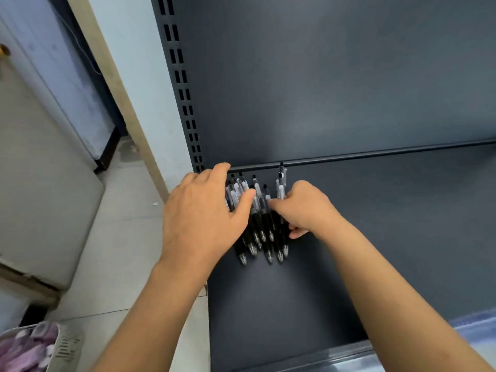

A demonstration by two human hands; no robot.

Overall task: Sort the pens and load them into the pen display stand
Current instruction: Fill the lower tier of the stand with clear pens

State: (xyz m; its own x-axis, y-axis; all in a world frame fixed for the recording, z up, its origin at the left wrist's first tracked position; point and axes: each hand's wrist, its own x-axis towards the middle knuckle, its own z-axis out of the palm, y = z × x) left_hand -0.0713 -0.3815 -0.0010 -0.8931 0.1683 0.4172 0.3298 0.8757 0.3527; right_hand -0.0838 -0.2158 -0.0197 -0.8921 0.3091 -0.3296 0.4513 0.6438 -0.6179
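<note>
pens (261, 224), a bunch of black retractable ones with clear upper barrels, lie side by side on the dark grey shelf (375, 224), tips pointing toward the person and clicker ends near the rail (375, 154) at the back. starting at the far left, a white basket (64, 350) with purple things in it sits on the pale tiled floor (120, 251), down in the corner. next comes the slotted upright (182, 89) of the shelving. the left hand (204, 213) lies spread over the left side of the bunch, palm down, fingers reaching to the clicker ends and thumb pressed across the barrels, not closed round any of them. in the middle the metal tips stick out below both hands. the right hand (306, 208) is curled at the right edge of the bunch, fingers pinching the barrels of the rightmost pens, whose clicker ends rise just left of its knuckles.
</note>
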